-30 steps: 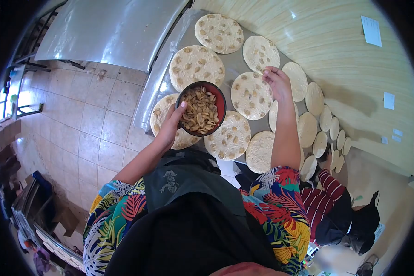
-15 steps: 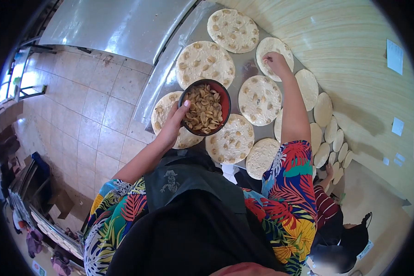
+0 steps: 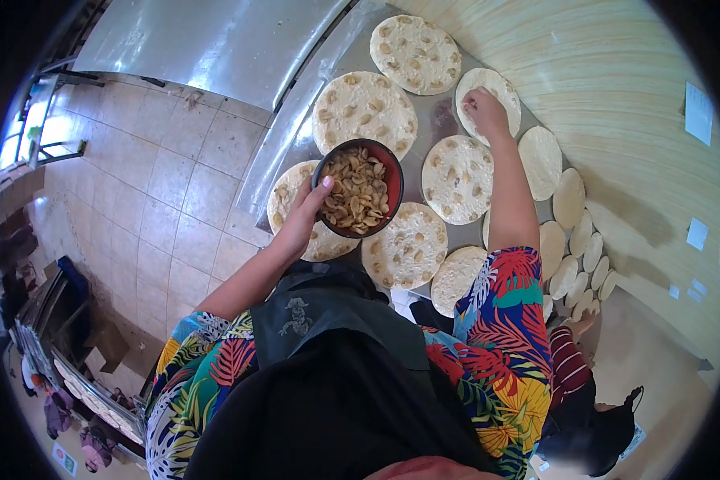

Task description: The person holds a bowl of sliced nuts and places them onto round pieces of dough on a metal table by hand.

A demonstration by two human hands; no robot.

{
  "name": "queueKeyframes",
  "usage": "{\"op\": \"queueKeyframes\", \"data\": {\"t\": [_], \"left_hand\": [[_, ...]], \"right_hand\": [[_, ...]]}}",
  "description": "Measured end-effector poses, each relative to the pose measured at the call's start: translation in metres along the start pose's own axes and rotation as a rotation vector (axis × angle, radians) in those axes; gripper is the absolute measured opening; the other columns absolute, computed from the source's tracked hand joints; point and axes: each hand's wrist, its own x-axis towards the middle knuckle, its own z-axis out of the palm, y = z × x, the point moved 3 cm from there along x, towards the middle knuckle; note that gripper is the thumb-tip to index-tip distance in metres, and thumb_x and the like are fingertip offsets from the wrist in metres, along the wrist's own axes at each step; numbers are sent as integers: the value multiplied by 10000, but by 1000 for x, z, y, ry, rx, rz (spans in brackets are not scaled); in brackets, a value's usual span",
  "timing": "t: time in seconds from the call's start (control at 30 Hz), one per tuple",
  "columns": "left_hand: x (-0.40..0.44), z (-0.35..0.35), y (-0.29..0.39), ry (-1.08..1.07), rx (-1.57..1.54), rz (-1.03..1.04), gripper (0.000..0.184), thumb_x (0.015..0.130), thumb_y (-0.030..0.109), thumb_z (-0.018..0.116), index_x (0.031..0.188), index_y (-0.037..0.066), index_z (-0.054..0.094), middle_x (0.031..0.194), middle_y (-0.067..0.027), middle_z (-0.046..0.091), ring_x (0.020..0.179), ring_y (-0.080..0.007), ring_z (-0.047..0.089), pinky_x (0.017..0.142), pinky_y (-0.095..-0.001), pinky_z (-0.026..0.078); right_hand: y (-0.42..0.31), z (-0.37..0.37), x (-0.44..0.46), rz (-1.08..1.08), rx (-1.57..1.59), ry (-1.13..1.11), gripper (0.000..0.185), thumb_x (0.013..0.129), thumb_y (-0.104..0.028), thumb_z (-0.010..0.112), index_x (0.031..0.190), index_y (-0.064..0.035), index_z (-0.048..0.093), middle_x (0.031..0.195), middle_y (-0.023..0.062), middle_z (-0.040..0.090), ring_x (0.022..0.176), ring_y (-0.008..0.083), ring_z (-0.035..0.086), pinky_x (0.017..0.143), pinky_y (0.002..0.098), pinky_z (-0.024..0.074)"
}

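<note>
Table edge [image 3: 284, 132], narrow gaps between discs [image 3: 458, 179], left hand [image 3: 302, 216] holding bowl [image 3: 393, 184]

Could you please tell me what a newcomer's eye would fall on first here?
Probably the dark bowl of brown slices, held in the left hand near the centre. Next come the pale round bases spread over the grey table, with the right hand over one near the wall. Bright patterned sleeves stand out lower down.
</note>
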Motion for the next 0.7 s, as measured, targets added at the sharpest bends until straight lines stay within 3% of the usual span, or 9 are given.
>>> {"op": "queueKeyframes", "data": {"t": [0.13, 0.37, 0.7], "left_hand": [[1, -3, -6, 1, -1, -13, 735, 900, 486, 521, 1378, -23, 295, 1324, -161, 440, 1238, -235, 406, 1052, -339, 287], [0, -3, -10, -22, -9, -12, 716, 902, 485, 513, 1394, 14, 291, 1325, -146, 442, 1236, -232, 409, 1042, -350, 305], [-2, -7, -16, -39, -56, -24, 698, 913, 489, 495, 1386, 12, 302, 1315, -127, 453, 1229, -225, 414, 1040, -336, 307]], "right_hand": [[18, -12, 8, 111, 107, 78, 140, 813, -125, 584, 920, -99, 670, 949, 93, 645, 870, 269, 622, 746, 365, 485], [18, -13, 28, 58, 120, 40, 151, 812, -132, 582, 925, -102, 678, 930, 89, 666, 843, 268, 635, 735, 367, 495], [15, 3, 49, 101, -198, 69, 123, 784, -157, 609, 881, -125, 678, 898, 84, 663, 839, 260, 632, 731, 388, 498]]}}
